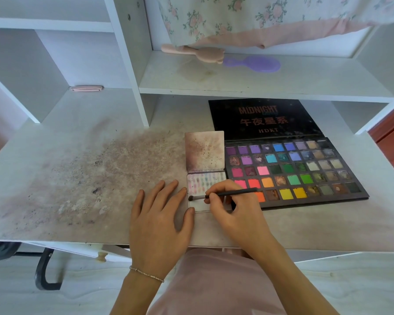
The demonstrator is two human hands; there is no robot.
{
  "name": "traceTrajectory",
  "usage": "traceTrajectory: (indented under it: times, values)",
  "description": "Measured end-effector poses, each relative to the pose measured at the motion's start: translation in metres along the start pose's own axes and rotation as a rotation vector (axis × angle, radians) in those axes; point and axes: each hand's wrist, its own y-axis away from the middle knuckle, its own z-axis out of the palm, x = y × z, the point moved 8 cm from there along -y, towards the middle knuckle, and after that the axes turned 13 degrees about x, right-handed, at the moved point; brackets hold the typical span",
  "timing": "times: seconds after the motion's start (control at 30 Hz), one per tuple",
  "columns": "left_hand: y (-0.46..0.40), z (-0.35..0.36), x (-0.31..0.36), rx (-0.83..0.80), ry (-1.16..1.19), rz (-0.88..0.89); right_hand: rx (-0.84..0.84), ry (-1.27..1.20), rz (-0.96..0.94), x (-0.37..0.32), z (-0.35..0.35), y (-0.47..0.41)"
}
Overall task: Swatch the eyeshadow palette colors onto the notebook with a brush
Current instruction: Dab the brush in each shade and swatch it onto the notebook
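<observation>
A large open eyeshadow palette (305, 169) with several rows of coloured pans lies on the desk at right, its black lid (262, 119) folded back. Just left of it sits a small open notebook (203, 180), its stained cover flipped up and rows of faint colour swatches on its page. My right hand (234, 210) grips a thin black brush (223, 194), whose tip touches the blank lower part of the page. My left hand (159, 219) lies flat on the desk, fingers spread, thumb against the notebook's left edge.
The white desk (77, 178) is stained with powder smudges at the centre and left. On the shelf above lie a pink hairbrush (196, 53) and a purple brush (255, 63). A pink clip (87, 88) rests at the back left. Floral cloth hangs overhead.
</observation>
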Motion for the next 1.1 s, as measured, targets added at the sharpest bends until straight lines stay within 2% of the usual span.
traceTrajectory:
  times: [0.23, 0.33, 0.53, 0.8, 0.93, 1.1]
  values:
    - [0.001, 0.000, 0.000, -0.005, -0.001, 0.004, -0.001, 0.006, -0.014, 0.000, 0.000, 0.000]
    - [0.000, -0.001, 0.000, -0.009, -0.005, 0.001, 0.005, -0.064, -0.012, -0.002, -0.002, 0.000]
    - [0.000, -0.002, 0.000, 0.000, 0.003, -0.003, 0.181, -0.248, 0.003, 0.001, -0.035, -0.001]
    - [0.001, 0.000, 0.001, 0.009, -0.014, 0.016, 0.354, -0.091, 0.029, 0.030, -0.096, -0.003]
    - [0.001, -0.001, 0.002, 0.019, -0.009, 0.016, 0.367, 0.031, 0.047, 0.035, -0.105, -0.002]
    - [0.000, -0.002, 0.003, 0.023, -0.010, 0.023, 0.296, 0.081, -0.006, 0.028, -0.095, -0.002]
